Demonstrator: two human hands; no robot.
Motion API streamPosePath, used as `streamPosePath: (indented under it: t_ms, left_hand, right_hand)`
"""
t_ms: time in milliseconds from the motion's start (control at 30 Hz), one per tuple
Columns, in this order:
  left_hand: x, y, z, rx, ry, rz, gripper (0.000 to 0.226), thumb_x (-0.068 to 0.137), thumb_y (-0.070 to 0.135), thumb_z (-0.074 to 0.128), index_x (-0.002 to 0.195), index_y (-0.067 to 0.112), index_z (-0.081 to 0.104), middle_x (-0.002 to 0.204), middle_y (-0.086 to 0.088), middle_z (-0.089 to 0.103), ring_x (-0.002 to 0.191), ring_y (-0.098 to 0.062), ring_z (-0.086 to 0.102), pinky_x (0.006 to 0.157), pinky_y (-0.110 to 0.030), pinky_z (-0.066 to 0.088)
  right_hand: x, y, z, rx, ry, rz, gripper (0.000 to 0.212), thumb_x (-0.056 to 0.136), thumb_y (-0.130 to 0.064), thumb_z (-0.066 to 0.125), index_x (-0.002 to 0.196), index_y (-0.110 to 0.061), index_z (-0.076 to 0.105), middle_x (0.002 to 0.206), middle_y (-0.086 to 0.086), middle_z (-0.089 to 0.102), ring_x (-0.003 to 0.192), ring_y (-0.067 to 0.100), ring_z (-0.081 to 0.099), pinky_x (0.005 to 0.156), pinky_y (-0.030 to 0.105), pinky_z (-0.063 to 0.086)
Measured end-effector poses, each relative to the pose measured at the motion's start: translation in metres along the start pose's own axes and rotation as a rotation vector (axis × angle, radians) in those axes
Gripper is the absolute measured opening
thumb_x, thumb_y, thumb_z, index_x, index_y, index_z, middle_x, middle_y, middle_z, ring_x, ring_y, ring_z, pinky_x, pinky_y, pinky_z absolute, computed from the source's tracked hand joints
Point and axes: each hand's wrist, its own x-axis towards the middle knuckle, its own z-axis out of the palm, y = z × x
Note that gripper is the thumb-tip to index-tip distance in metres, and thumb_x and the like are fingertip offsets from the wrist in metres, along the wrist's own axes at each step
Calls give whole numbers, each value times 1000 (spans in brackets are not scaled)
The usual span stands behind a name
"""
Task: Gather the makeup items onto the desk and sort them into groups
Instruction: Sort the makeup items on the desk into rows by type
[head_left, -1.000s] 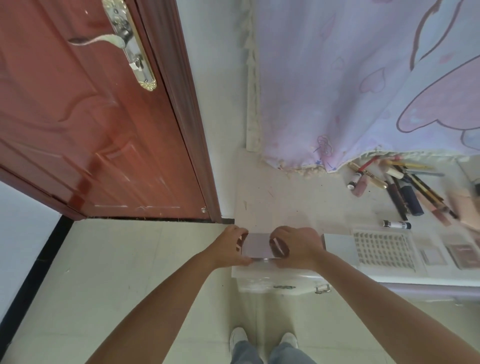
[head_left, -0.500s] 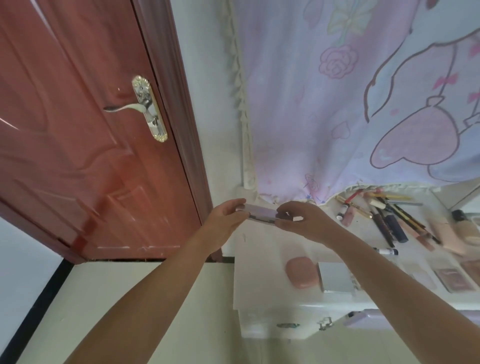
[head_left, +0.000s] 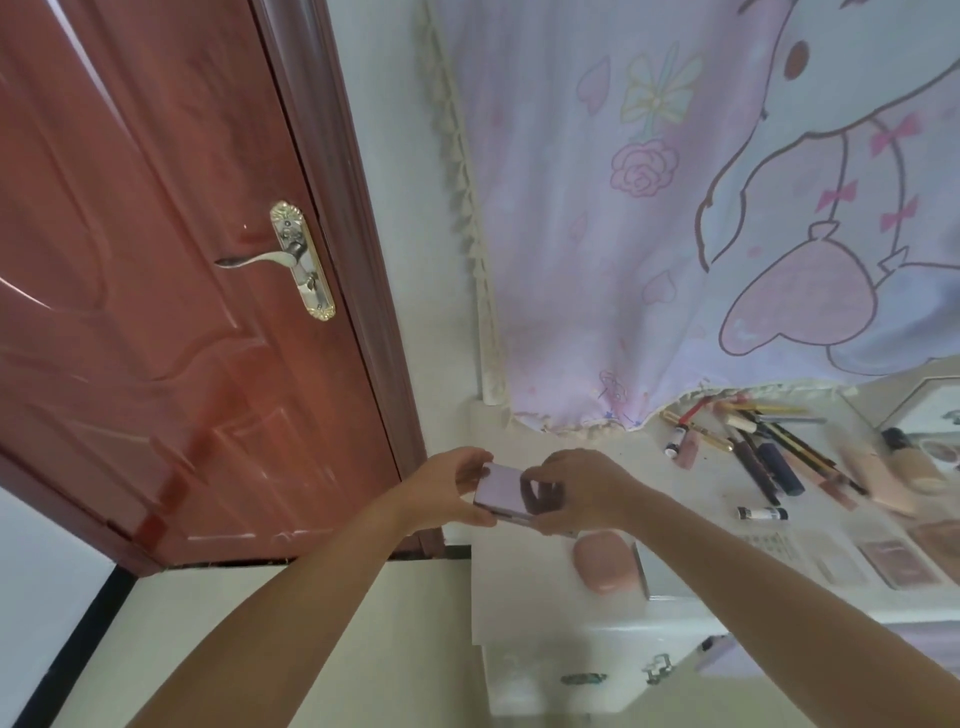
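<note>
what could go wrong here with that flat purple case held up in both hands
The purple case is held above the desk edge by the left hand and right hand; a slip could drop it to the floor. Set down carelessly, it could knock the pink compact near the front edge.

The white table (head_left: 519, 592) stands against the wall beside a red door, with the hem of a printed curtain (head_left: 582, 423) draped onto its back edge. Near the front edge lies a rounded pink case (head_left: 605, 569), with a flat grey compact (head_left: 640, 566) just beside it. Farther right lie flat palettes (head_left: 891, 564) in a row. Toward the back a loose cluster of pencils and tubes (head_left: 758, 452) lies fanned out, a small white tube (head_left: 762, 513) apart from it, and beige bottles (head_left: 893, 478) at the far right.
</note>
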Motion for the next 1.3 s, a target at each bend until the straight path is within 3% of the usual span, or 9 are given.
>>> streamPosePath:
  t_ms: [167, 333, 500, 667, 800, 933, 1033, 1133, 1300]
  left_hand:
    - [3, -31, 22, 56, -1, -47, 83, 65, 0, 77, 134, 7, 33, 133, -7, 46, 114, -10, 48, 97, -20, 40]
    - [11, -64, 39, 180, -32, -51, 86, 65, 7, 79, 135, 12, 30, 131, -2, 44, 109, -7, 45, 87, -12, 37]
    - [19, -94, 62, 75, -26, -135, 92, 65, 5, 79, 140, 10, 25, 139, -6, 40, 124, -14, 42, 99, -20, 35]
    - [25, -109, 81, 215, 20, -134, 90, 70, 7, 74, 142, 7, 20, 144, -10, 34, 132, -20, 35, 102, -22, 30]
    - [23, -115, 87, 178, 70, -149, 91, 72, 3, 71, 144, 8, 15, 147, -7, 30, 135, -19, 30, 105, -20, 26]
    - [17, -114, 88, 205, 106, -104, 78, 71, 9, 72, 137, 11, 30, 138, -4, 39, 129, -19, 38, 95, -12, 27]
    - [11, -115, 90, 287, 117, -90, 65, 79, 17, 67, 136, 13, 35, 138, -4, 43, 128, -18, 39, 95, -11, 24]
    - [10, -118, 90, 450, 130, -97, 54, 85, 23, 61, 134, 16, 41, 137, -1, 47, 127, -17, 40, 101, -19, 27]
    - [15, -117, 96, 576, 133, -118, 44, 86, 25, 59, 128, 15, 50, 127, -4, 55, 118, -18, 45, 95, -22, 34]
  right_hand:
    - [1, 8, 39, -37, -70, 22, 41, 74, -39, 62, 111, -22, 58, 90, 4, 58, 87, 22, 57, 71, 25, 40]
    - [10, 17, 64, -26, -173, 52, 49, 81, -42, 56, 124, -19, 52, 102, 9, 59, 98, 26, 55, 81, 32, 42]
    - [19, 32, 88, -29, -342, 111, 53, 79, -48, 53, 126, -24, 48, 107, 3, 56, 102, 23, 52, 86, 40, 48]
    - [24, 44, 114, -233, -324, 95, 31, 78, -56, 38, 101, -37, 48, 100, -12, 55, 87, 17, 57, 57, 27, 42]
    - [24, 50, 128, -340, -227, 63, 32, 84, -63, 23, 98, -41, 42, 95, -17, 59, 69, 16, 59, 50, 21, 35]
    - [31, 57, 117, 2, -244, 234, 35, 92, -50, 29, 117, -37, 50, 109, -5, 64, 90, 19, 60, 72, 33, 50]
    - [41, 56, 108, 154, -229, 248, 36, 97, -33, 35, 124, -17, 53, 120, 9, 61, 105, 25, 56, 88, 30, 41]
    - [51, 51, 106, 108, -196, 293, 40, 98, -29, 31, 133, -15, 43, 132, 9, 52, 120, 26, 48, 99, 31, 35]
    - [59, 47, 105, 64, -155, 323, 38, 99, -24, 27, 129, -10, 46, 121, 15, 56, 109, 28, 53, 92, 31, 40]
